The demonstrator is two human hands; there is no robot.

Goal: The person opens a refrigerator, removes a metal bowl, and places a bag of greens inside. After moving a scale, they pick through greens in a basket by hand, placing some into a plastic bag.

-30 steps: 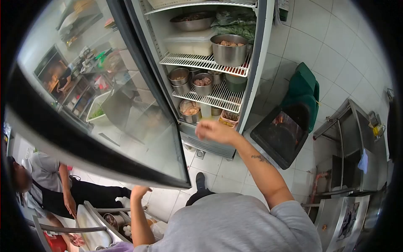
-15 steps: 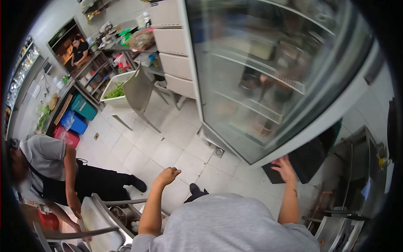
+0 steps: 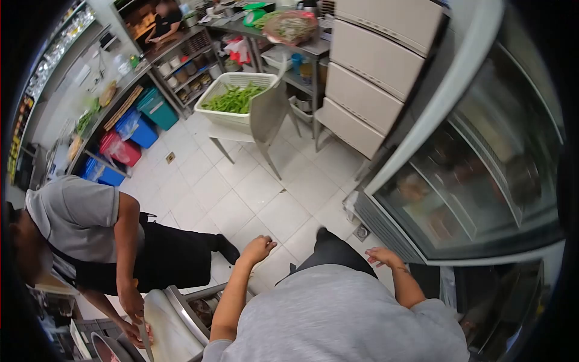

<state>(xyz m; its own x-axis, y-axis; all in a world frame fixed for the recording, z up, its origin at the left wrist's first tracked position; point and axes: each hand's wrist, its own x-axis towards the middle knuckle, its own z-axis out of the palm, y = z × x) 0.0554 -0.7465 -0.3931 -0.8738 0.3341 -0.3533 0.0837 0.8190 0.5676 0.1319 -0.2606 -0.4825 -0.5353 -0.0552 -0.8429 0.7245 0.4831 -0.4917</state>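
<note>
My left hand hangs in front of my body over the tiled floor, its fingers curled in, and I see nothing in it. My right hand is open with fingers apart, empty, just short of the lower corner of the glass-door fridge. Its glass door lies against the cabinet, with shelves of blurred contents behind the glass. Neither hand touches anything that I can make out.
A co-worker on the left cuts with a knife on a white board. Ahead, a chair bears a basket of greens. A drawer unit stands beside the fridge, coloured bins at the far left.
The fridge door has swung from standing open to against its cabinet. My right hand has come away from its edge. My view has turned left, and I have moved forward.
</note>
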